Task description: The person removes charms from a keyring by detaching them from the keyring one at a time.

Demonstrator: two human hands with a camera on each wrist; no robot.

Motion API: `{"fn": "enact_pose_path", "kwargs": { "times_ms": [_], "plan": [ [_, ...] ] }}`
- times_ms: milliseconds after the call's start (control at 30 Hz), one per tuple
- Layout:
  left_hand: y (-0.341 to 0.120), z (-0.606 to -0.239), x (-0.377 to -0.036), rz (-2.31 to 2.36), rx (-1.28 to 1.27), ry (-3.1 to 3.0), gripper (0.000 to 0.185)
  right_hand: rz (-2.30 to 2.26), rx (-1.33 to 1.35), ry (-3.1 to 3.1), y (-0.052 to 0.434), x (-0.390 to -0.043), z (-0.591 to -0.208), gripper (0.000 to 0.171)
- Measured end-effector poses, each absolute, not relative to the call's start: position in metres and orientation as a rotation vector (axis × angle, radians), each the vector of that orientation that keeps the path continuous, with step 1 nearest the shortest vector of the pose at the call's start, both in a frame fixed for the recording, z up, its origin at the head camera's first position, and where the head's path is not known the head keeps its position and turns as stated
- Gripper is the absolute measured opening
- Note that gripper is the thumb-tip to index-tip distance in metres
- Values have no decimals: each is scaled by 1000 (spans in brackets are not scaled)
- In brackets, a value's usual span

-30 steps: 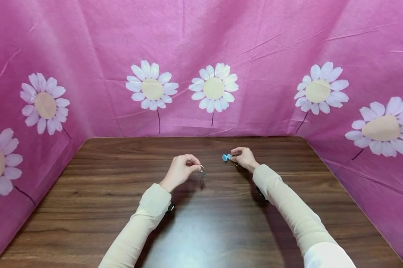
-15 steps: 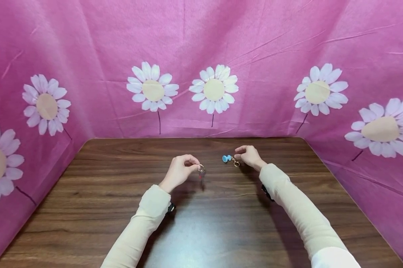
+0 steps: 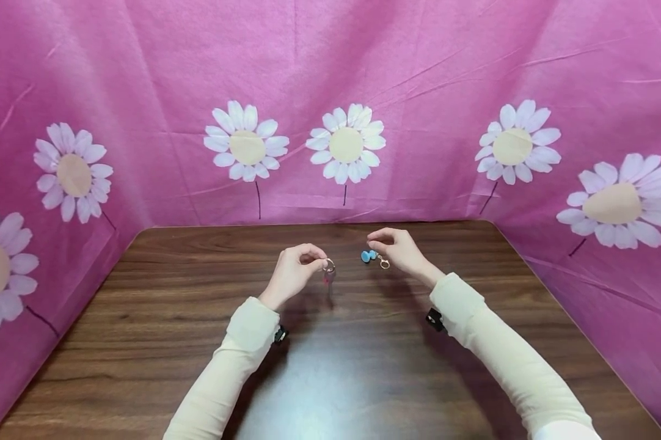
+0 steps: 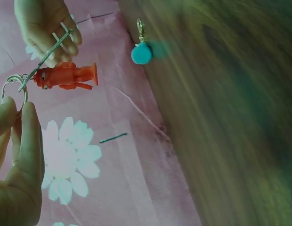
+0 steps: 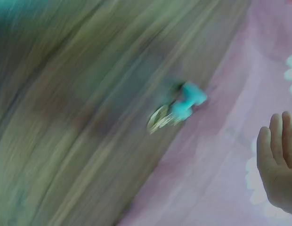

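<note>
My left hand [image 3: 292,278] pinches a metal key ring [image 4: 14,77] between thumb and fingertips, held above the table. From the ring hang a small red figurine [image 4: 66,76] and a thin metal piece [image 4: 47,59], which looks like a key seen edge-on. On the table lies a blue keychain charm [image 3: 366,256] with a gold clasp and ring [image 3: 384,263]; in the right wrist view this charm [image 5: 188,101] is blurred. My right hand [image 3: 404,253] hovers just above and beside it, fingers loosely extended and holding nothing.
The brown wood-grain table [image 3: 143,330] spreads under both arms. A pink cloth [image 3: 286,55] printed with white daisies hangs around its back and sides. Dark wrist cameras sit under both sleeves.
My right hand has let go of the blue charm's clasp and lifted back from it. The charm stays on the table. My left hand still holds the key ring, slightly higher.
</note>
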State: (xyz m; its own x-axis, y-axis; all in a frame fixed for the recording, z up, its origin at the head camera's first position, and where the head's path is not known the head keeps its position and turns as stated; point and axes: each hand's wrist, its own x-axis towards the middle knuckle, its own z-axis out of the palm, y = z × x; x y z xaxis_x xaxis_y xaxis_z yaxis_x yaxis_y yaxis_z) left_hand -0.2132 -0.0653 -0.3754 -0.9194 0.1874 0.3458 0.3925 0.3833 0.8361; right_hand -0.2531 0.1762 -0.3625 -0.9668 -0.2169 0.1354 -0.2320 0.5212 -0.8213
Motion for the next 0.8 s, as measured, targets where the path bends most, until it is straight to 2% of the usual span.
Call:
{"fn": "enact_pose_path", "kwargs": {
  "times_ms": [167, 367, 800],
  "plan": [
    [-59, -368, -210, -1574, -557, -2402, 5, 1649, 596, -2673, 156, -227, -357, 24],
    [-53, -358, -201, -1576, -606, -2379, 4, 1635, 769, -2673, 143, -205, -360, 23],
    [-42, -352, -188, -1581, -754, -2329, 4, 1839, 917, -2596, 145, -190, -368, 27]
  ]
}}
